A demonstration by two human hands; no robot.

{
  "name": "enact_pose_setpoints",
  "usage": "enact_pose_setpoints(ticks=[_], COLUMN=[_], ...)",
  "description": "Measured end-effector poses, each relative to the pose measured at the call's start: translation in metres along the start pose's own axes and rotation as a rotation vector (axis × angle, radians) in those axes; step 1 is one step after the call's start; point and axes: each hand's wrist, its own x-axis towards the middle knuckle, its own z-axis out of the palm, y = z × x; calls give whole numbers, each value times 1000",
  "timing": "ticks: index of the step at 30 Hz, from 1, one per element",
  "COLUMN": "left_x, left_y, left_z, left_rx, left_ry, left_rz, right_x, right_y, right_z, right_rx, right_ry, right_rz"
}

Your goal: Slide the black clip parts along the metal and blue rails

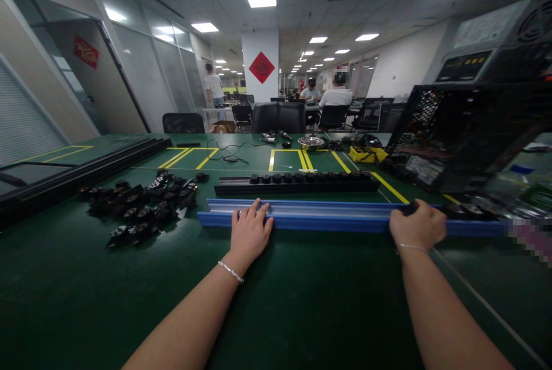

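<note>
A long blue channel rail (328, 223) lies crosswise in front of me on the green table, its pale inner groove facing up. My left hand (252, 229) rests over its left part, fingers spread and stretched across the groove. Toward the right, my right hand (418, 225) is closed around the rail, with its fingertips partly hidden. Just beyond lies a black rail (297, 187) with a row of small round black parts (302, 177) along its right portion. A loose pile of small black parts (138, 203) sits left of the blue rail.
Long black profiles (86, 172) lie at the left. Behind the rails are yellow tape marks (287, 151), a metal bowl (310, 142), cables and a yellow tray (367, 154). An opened computer case (470, 128) stands at the right. Several people are in the background.
</note>
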Motion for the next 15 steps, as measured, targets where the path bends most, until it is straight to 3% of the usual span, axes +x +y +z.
enact_pose_setpoints(ticks=[5, 15], left_x=[0, 1], left_y=[0, 0], left_z=[1, 1], left_rx=[-4, -7], left_ry=[12, 13], left_rz=[11, 11], right_x=[-1, -6], right_y=[-1, -6], right_z=[-2, -2], right_rx=[-61, -57], right_ry=[-62, -10], right_rz=[-33, -103])
